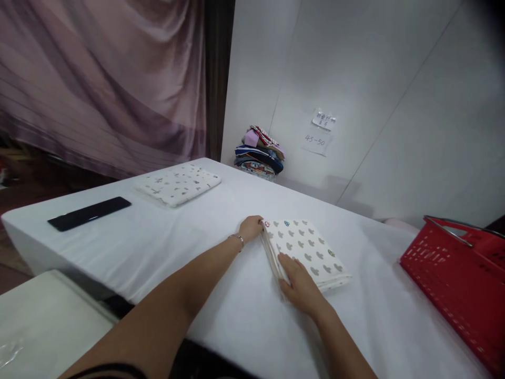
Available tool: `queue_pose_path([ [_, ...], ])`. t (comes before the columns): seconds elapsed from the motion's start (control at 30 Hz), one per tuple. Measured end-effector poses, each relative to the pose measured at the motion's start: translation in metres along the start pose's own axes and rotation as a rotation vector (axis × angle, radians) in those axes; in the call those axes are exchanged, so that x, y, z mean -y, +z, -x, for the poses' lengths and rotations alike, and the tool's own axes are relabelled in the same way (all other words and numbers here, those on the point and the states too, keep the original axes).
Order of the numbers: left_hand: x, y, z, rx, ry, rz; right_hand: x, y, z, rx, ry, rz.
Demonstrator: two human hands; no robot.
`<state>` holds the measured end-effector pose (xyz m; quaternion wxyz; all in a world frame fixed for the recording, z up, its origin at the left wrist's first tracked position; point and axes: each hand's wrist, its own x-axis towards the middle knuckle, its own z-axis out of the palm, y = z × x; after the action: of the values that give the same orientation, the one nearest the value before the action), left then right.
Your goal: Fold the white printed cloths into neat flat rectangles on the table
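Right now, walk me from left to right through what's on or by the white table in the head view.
Flat black object → folded cloth with a scattered print → left hand → folded cloth with grey shapes → red basket.

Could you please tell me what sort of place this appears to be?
It looks like an indoor workspace for textiles, perhaps a laundry or folding area: a folded patterned cloth lies on a white-covered table, with a fabric stack by the wall.
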<state>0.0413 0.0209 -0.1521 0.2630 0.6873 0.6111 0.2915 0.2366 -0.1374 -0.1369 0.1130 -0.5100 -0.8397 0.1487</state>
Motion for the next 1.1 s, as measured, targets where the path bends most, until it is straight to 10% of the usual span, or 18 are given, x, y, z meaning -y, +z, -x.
queue_pose_path([
  [0.33,0.008,-0.002,-0.009,0.034,-0.033,0.077,-0.002,-0.006,0.003,-0.016,-0.001,-0.135],
  [0.73,-0.006,0.005,0.065,-0.057,0.133,0.117,0.001,-0.006,0.006,-0.102,-0.037,0.017],
  [1.1,-0.011,0.008,0.075,-0.049,0.065,0.149,-0.006,-0.017,0.008,-0.166,-0.013,-0.264],
])
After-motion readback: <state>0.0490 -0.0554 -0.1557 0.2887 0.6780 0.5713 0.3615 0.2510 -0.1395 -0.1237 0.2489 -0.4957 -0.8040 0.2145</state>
